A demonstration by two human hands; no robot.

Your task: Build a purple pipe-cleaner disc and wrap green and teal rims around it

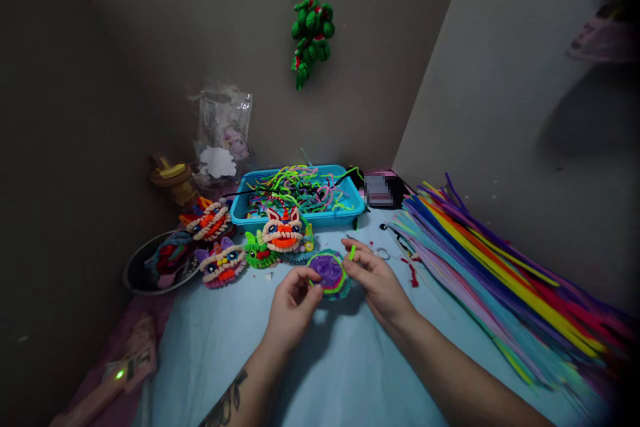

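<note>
A round coiled piece of pipe cleaner [327, 271], purple in the middle with a lime green ring and a teal outer edge, is held above the blue cloth. My left hand [296, 300] pinches its left rim between thumb and fingers. At its right edge, my right hand [376, 280] pinches a short lime green pipe cleaner end [353, 253] that sticks up from the fingers. Just behind the disc sit finished lion-head figures: an orange and cream one [283, 230], a green one [260, 251] and a purple-eared one [223, 263].
A blue tray [299, 221] full of pipe cleaner scraps stands at the back. Long coloured pipe cleaners [493, 267] lie along the right. A dark bowl [131, 273] and a pink glue gun [135, 357] are at left. Scissors [383, 253] lie beyond my right hand.
</note>
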